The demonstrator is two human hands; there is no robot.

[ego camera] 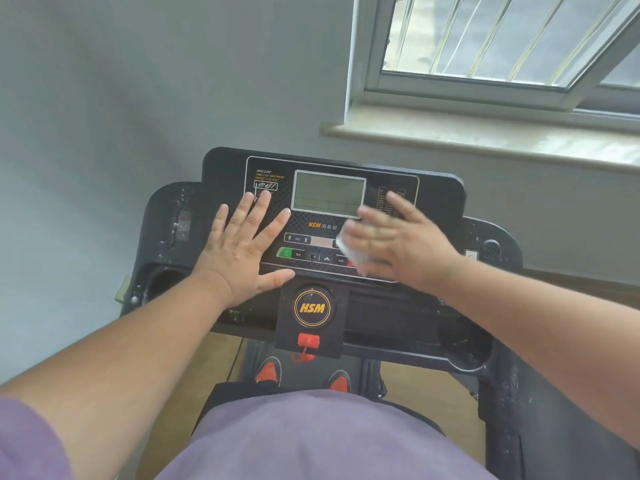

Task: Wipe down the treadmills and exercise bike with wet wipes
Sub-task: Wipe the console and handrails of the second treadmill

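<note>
Treadmill console (440, 195): black, centre of the frame, below the window sill; grey blank screen (329, 195) in the middle, orange "HSM" lettering under it, a row of buttons with one green (286, 252) at lower left of the panel
Round badge (312, 308): black with orange "HSM", below the panel; red safety key (308, 340) just under it
Wet wipe (353, 252): white, blurred, pressed on the right part of the button row, mostly hidden under the right hand
Count: one console, one screen, one wipe seen, two cup wells at lower left and lower right, two hands, two orange-toed shoes at bottom centre
Left hand (242, 249): fingers straight and spread wide, palm flat on the left side of the panel, holding nothing
Right hand (398, 247): blurred, fingers extended fairly flat, pressing the wipe against the panel right of the screen
</note>
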